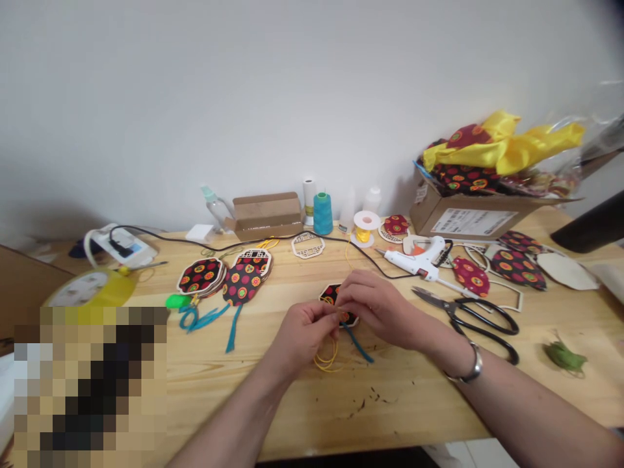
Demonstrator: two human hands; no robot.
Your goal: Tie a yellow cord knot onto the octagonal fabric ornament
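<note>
My left hand and my right hand meet over the table, thumbs and fingertips pinched together. Between them runs a thin yellow cord, which loops down below my left fingers. Behind the fingers lies an octagonal patterned fabric ornament, dark with red flowers and a pale edge, partly hidden by both hands. A teal tassel trails from beneath my fingers onto the wood. More yellow cord rises past my right hand towards a white spool. The exact crossing of the cord is hidden by the fingertips.
Large black-handled scissors and a white glue gun lie to the right. Stacked ornaments are at left. Behind stand a teal thread cone and a cardboard box of fabric. A black cable crosses the back.
</note>
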